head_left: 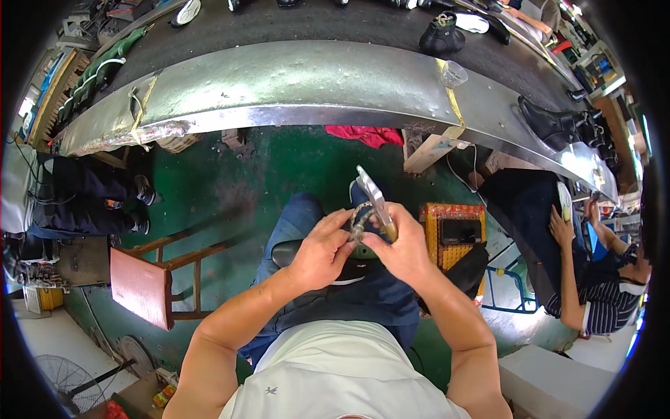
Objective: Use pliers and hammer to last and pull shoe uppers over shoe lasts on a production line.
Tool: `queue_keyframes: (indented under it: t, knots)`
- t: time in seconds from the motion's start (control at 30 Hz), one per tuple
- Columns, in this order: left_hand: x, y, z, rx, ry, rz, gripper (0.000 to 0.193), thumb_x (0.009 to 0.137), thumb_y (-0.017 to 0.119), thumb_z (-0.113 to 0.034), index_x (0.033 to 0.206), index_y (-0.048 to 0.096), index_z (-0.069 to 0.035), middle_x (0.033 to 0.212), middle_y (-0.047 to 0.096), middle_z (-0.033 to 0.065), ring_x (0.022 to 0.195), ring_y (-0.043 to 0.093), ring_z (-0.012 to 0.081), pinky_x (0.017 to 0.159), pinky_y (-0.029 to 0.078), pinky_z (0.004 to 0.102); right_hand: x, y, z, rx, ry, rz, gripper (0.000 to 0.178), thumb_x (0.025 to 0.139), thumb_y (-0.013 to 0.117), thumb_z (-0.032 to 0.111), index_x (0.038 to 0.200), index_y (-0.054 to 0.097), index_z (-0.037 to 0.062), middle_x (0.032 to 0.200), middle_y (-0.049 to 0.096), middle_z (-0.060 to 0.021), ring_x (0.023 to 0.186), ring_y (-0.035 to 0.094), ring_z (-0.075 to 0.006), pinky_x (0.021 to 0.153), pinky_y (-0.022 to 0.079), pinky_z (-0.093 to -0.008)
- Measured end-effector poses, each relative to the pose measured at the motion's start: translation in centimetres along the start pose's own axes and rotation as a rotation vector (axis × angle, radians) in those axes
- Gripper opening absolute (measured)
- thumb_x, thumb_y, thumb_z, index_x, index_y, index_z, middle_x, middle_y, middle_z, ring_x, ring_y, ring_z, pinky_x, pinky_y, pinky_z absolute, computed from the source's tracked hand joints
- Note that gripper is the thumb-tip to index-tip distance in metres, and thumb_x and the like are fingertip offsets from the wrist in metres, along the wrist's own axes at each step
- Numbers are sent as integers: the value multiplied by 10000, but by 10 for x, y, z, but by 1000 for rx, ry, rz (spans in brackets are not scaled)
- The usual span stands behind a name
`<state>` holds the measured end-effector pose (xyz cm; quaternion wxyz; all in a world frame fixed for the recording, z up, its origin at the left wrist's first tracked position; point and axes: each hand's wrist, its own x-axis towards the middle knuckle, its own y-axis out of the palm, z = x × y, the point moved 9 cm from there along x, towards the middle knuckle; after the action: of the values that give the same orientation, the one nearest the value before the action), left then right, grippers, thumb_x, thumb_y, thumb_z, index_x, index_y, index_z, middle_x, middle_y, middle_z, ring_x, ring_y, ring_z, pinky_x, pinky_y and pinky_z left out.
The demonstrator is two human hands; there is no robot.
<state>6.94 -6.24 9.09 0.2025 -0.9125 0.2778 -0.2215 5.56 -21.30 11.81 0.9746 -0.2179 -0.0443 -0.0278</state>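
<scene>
Over my lap, my right hand (405, 244) is wrapped round a silvery metal tool (372, 187) that looks like shoemaker's pincers, its head pointing up and away. My left hand (321, 248) faces it, thumb and fingers pinched on a speckled, braided cord (361, 208) that loops up beside the tool. Right below the hands a black shoe (345, 271) rests on my thighs, with a green patch showing at its opening. The fingers cover much of the shoe and of the cord's lower end.
Ahead runs a dark conveyor belt (300, 73) with a metal edge; a black boot (442, 36) and a clear cup (453, 73) stand there. A stool (142, 286) is at left, a phone (460, 231) on an orange box at right. Co-workers sit at right and stand at left.
</scene>
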Motion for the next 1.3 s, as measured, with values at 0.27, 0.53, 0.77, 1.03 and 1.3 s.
queue_keyframes:
  t: [0.27,0.53,0.77,1.03,1.3]
  knots:
    - [16,18,-10,212,127,273,350,834,753,-101,1167,654,-54,1446,518,221,1375,457,421,1127,350,574,-1,-7,9,-54,-135,207,336,844,800,42,1109,593,41,893,684,-99,784,659,-146,712,533,-311]
    - [-23,-5,69,153,-236,75,887,626,940,-369,1350,562,-22,1409,545,243,1300,517,434,1099,400,476,0,-12,-37,53,84,124,270,867,787,82,1067,608,52,840,679,-60,752,645,-142,727,520,-312]
    - [-51,23,78,271,-120,259,865,581,950,-419,1274,597,-39,1223,652,153,1164,616,366,1007,449,460,1,-5,-25,63,-39,172,291,873,781,91,1101,603,56,844,686,-105,708,651,-242,702,519,-331]
    - [-47,26,80,260,-117,246,880,580,955,-394,1291,583,-33,1231,653,145,1169,615,364,1021,442,463,3,1,-23,9,-28,266,369,778,725,-7,1114,588,60,912,703,-163,859,687,-390,756,538,-467]
    - [-45,27,77,235,-108,239,847,592,944,-384,1288,591,-53,1219,653,142,1159,614,371,1009,441,463,4,15,-17,74,14,150,322,808,722,26,1102,594,56,884,698,-170,825,683,-401,716,541,-451]
